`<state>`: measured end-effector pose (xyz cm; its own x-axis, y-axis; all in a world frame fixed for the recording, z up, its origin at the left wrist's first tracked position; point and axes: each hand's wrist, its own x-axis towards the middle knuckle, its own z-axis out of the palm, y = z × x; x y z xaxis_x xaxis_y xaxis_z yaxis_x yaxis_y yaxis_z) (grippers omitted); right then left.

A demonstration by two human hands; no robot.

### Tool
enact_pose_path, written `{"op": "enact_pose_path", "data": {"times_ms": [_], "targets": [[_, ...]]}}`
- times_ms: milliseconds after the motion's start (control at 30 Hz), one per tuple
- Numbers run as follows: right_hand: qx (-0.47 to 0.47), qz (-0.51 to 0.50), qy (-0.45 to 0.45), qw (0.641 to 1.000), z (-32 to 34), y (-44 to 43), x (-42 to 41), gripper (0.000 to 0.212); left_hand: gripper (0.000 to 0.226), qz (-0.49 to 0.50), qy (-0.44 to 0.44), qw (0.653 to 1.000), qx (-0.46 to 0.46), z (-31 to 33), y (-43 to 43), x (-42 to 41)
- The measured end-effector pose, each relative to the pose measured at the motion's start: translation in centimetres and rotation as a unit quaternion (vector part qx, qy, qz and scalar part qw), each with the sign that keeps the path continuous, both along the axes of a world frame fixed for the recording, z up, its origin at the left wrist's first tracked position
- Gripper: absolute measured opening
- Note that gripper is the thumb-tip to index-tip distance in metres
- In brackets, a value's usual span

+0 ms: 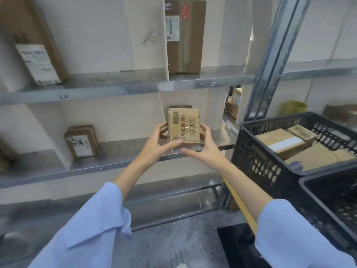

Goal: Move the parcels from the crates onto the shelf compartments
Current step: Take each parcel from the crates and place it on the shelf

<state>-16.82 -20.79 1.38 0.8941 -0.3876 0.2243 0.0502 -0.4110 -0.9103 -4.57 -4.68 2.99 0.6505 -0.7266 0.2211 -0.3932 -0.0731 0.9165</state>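
While both hands are on it, the small parcel (183, 126) is upright in the air at the mouth of the middle shelf (116, 171) compartment, right of the white divider (58, 130), printed face toward the camera. Left hand (154, 144) grips the left edge, fingers curled behind and thumb on the lower front. Right hand (202, 149) grips the right edge, fingers wrapped round and thumb underneath. Two-sided hold likely keeps it square for sliding in standing up. Cannot tell if its base touches the shelf lip.

A dark parcel (180, 106) sits just behind it in the same compartment, so depth looks limited; the new one probably goes in front. Next compartment left holds a labelled parcel (82, 142), standing, label out. Upper level has a tall parcel (183, 35) upright and a leaning parcel (34, 51) far left, labels also out, apparently for reading.

Black crate (257, 151) is near right, with several crate parcels (280, 142) lying flat, so the task is judged partway. A second crate (328, 206) is nearer; its contents are unclear.
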Motion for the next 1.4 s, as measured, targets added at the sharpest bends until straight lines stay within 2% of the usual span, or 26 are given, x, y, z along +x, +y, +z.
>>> {"op": "enact_pose_path", "data": {"times_ms": [67,200,267,300,400,467,533,633,733,833,1000,1100,1200,1300,1367,1400], "targets": [[0.011,0.022,0.013,1.0,0.2,0.9,0.7,0.1,0.087,0.013,0.019,1.0,0.003,0.0,1.0,0.5],[0.095,0.064,0.03,0.993,0.4,2.2,2.5,0.062,0.092,0.042,0.051,0.998,-0.001,-0.3,3.3,1.4],[0.097,0.074,0.035,0.992,0.3,3.0,3.6,0.051,0.091,0.056,0.054,0.997,0.003,-0.6,4.6,1.9],[0.09,0.082,0.034,0.992,0.2,3.4,4.1,0.053,0.091,0.062,0.055,0.997,0.002,-0.7,5.2,2.0],[0.063,0.113,0.041,0.991,-0.2,4.7,5.6,0.083,0.091,0.077,0.065,0.995,-0.015,-1.1,7.1,2.6],[0.02,0.129,0.052,0.99,-0.5,5.7,6.5,0.095,0.092,0.087,0.063,0.994,-0.023,-1.1,8.1,3.1],[-0.02,0.14,0.053,0.989,-0.7,6.5,7.6,0.1,0.094,0.096,0.054,0.993,-0.03,-1.1,9.0,3.6],[-0.029,0.161,0.041,0.986,-0.8,7.7,9.1,0.103,0.098,0.122,0.052,0.991,-0.032,-1.2,10.5,4.1],[-0.001,0.176,0.034,0.984,-0.7,9.4,10.4,0.106,0.084,0.153,0.044,0.987,-0.033,-1.6,12.2,4.5],[0.03,0.185,0.027,0.982,-0.9,11.5,11.6,0.103,0.082,0.185,0.049,0.981,-0.041,-2.1,14.3,5.1],[0.049,0.21,0.042,0.976,-0.6,15.6,13.7,0.065,0.089,0.229,0.022,0.972,-0.042,-1.8,19.3,5.6],[0.05,0.211,0.042,0.975,-0.5,18.8,14.8,0.056,0.086,0.265,0.007,0.963,-0.044,-1.3,22.8,5.7],[0.044,0.214,0.021,0.976,-0.3,22.7,15.4,0.067,0.077,0.276,0.018,0.96,-0.048,-1.0,26.5,5.9],[0.032,0.229,0.003,0.973,0.4,26.7,15.9,0.094,0.067,0.272,0.023,0.96,-0.064,-0.7,30.3,5.8],[0.018,0.237,0.003,0.971,1.1,29.5,16.1,0.108,0.074,0.275,0.008,0.959,-0.061,-0.3,32.9,5.7],[0.009,0.245,0.001,0.969,1.4,30.9,16.3,0.108,0.079,0.279,0.002,0.959,-0.057,-0.1,34.4,5.6]]}}
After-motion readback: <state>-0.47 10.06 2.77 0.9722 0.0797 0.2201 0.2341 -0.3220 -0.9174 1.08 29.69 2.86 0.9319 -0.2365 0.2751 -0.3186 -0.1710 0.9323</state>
